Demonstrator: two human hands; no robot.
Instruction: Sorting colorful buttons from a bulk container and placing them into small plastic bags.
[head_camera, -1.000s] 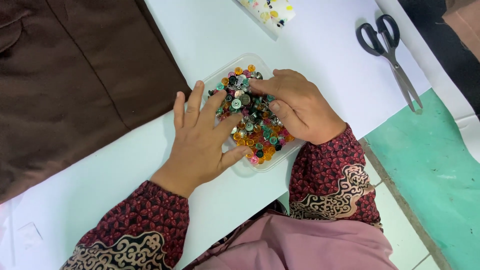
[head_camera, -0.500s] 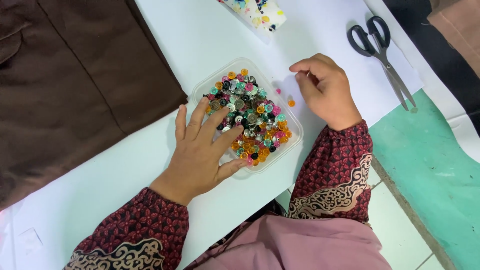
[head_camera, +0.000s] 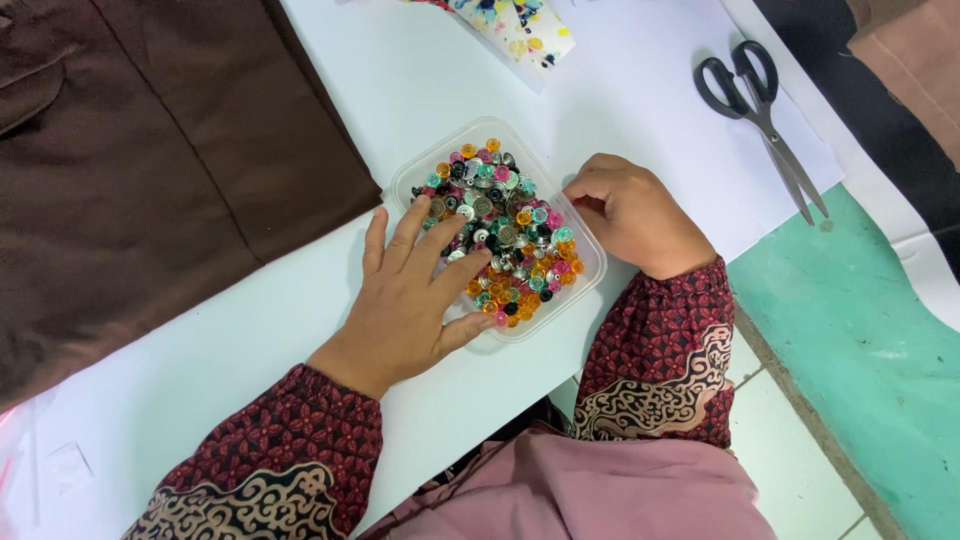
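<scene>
Left hand lying flat, open-fingered, steadying clear square plastic tray of mixed coloured buttons; right hand curling loosely beside the tray's rim, whether pinching a button, cannot tell.

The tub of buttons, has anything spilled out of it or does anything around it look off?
Nothing stands out. The clear tub sits flat on the white table, buttons all inside it. The left hand rests on its near edge, the right hand beside it. The scissors lie closed.

Sewing workshop: brown fabric, scissors, tub of buttons on white table.
</scene>
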